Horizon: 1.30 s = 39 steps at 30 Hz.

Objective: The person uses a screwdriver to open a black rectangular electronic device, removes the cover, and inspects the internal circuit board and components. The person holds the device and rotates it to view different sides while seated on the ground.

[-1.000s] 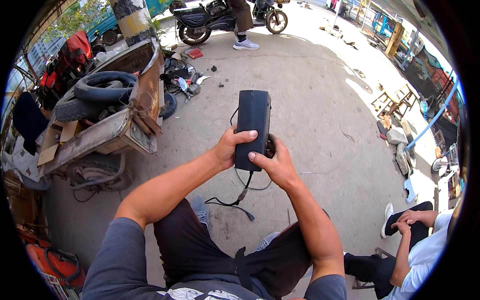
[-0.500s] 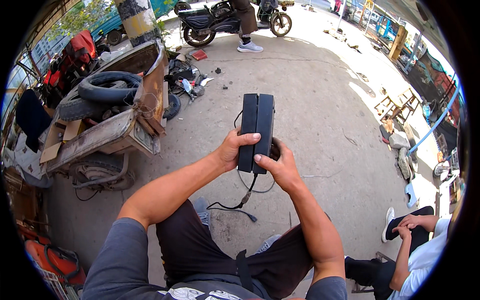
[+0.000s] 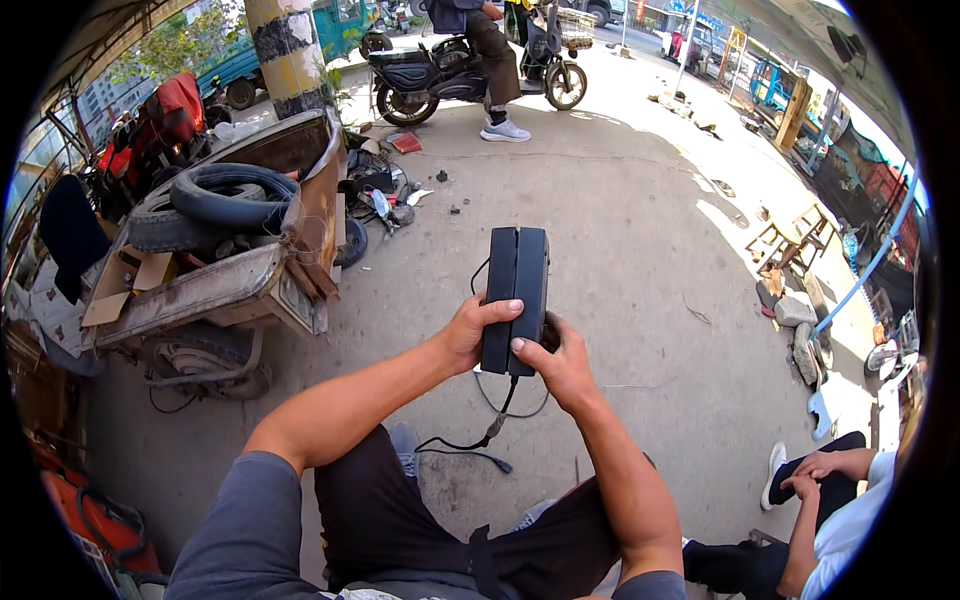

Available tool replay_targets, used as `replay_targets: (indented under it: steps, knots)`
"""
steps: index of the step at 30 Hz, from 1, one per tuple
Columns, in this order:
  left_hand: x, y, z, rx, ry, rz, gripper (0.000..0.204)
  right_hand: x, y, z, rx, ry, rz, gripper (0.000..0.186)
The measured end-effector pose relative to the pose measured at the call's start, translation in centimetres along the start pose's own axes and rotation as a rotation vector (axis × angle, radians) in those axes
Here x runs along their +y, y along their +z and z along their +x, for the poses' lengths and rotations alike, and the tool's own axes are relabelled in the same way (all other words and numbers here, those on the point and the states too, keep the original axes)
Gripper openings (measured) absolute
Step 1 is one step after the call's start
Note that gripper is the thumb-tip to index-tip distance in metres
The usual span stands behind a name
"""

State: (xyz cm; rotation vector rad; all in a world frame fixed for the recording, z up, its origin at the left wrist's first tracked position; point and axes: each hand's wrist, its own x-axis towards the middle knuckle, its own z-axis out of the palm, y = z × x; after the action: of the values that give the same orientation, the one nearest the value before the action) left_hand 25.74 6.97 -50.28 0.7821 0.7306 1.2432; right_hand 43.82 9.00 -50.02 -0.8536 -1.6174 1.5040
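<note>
A black box-shaped charger is held out in front of me, its long side nearly upright in the view. A lengthwise seam divides its casing into two halves. My left hand is wrapped round its left side, thumb across the face. From the lower right, my right hand grips it, thumb near the seam; its other fingers are mostly hidden behind the casing. A black cord hangs from the charger's lower end, has a lumpy wrapped joint partway, and ends in a plug. Another loop of cable shows behind it.
A worn cart carrying tyres stands at the left. Scrap lies beside it. Ahead, a person sits on a black electric motorbike. Another person sits at lower right. A small wooden stool and stones are farther right.
The whole scene, including the charger and both hands, sits lower in the view, with more of the motorbike and its rider showing. Both hands keep the same grip on the charger.
</note>
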Motion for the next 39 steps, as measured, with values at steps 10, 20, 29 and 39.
replay_targets:
  steps: [10,20,29,39]
  knots:
    - [0.2,0.1,-0.3,-0.003,-0.002,-0.025,0.062,-1.1,-0.1,-0.4,-0.021,0.015,0.045,0.066]
    - [0.1,0.3,0.0,0.023,-0.005,-0.033,0.057,-0.4,-0.2,0.1,-0.009,0.025,0.051,0.062]
    - [0.3,0.2,0.0,0.058,-0.033,-0.06,0.057,-1.2,-0.1,-0.2,-0.029,0.053,0.084,0.067]
    - [0.9,0.7,-0.4,0.108,-0.026,0.008,0.056,-1.9,-0.1,0.0,-0.077,0.099,0.103,0.079]
